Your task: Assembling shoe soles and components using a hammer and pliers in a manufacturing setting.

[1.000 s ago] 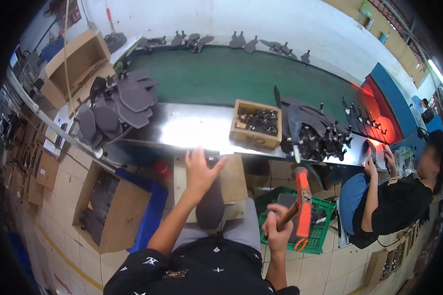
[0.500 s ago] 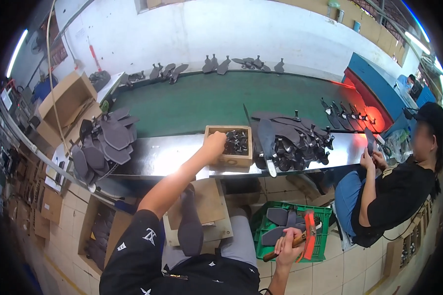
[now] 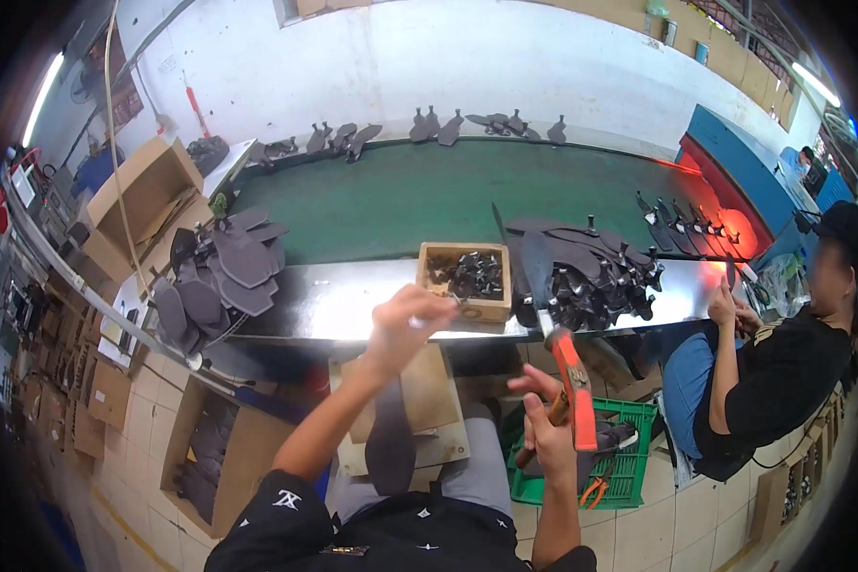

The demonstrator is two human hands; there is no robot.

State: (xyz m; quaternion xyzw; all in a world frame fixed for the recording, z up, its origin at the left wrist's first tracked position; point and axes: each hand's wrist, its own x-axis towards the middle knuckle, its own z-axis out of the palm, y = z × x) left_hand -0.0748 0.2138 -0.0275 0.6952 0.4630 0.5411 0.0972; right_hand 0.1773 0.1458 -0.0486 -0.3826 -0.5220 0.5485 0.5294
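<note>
Over the steel bench (image 3: 305, 305), left hand (image 3: 400, 329) fingers pinch something small.

So the left hand (image 3: 405, 329) is up over the shiny metal surface (image 3: 315, 305), fingers (image 3: 436, 307) pinched on a tiny pale piece, too small and blurry to tell what it is. It sits just beside the small wooden box (image 3: 465, 280), which is open on top and full of little dark metal bits. The right hand (image 3: 543, 429) grips a hammer (image 3: 564, 357) by its wooden handle; the orange shaft tilts up and away, with the dark head near the box's right side. A dark leather piece (image 3: 391, 440) lies lengthwise on the lap board (image 3: 429, 400).
</note>
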